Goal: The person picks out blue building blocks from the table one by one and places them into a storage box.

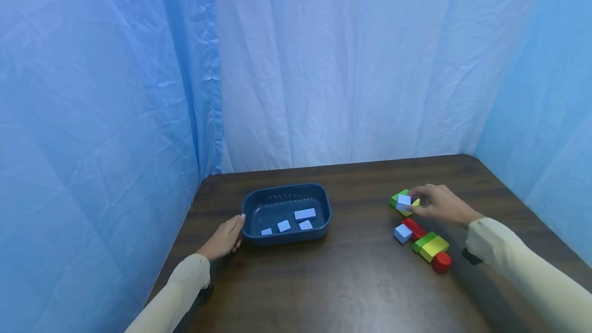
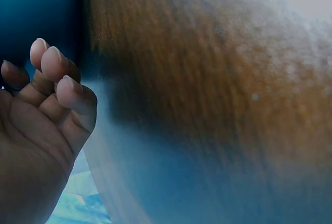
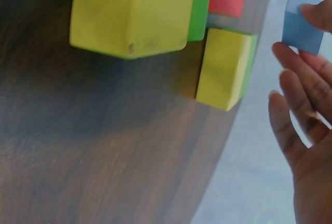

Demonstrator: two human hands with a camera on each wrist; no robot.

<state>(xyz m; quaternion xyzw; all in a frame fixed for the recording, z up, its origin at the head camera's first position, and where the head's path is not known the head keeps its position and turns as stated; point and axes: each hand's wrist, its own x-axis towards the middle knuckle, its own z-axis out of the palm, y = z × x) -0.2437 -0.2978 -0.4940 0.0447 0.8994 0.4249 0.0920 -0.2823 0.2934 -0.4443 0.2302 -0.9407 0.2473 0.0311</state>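
My left hand [image 1: 223, 236] holds the left end of the dark blue tray [image 1: 291, 239], its thumb at the rim. In the left wrist view the fingers [image 2: 67, 94] bend beside the tray's blurred blue side. Inside the tray lie several pale blue blocks [image 1: 305, 214]. Over on the right, my right hand [image 1: 441, 205] pinches a blue block [image 3: 302, 29] between thumb and fingers, above a green block [image 1: 394, 200] and a yellow block [image 3: 220, 71]. In the right wrist view, the other fingers are spread loosely below the held block.
Nearer me on the dark wooden table [image 1: 361, 281] are another blue block [image 1: 402, 233], a red block [image 1: 414, 228], a green block [image 1: 423, 241], a yellow block [image 1: 435, 248] and a red cylinder [image 1: 441, 262]. Blue curtains [image 1: 370, 66] hang behind and at both sides.
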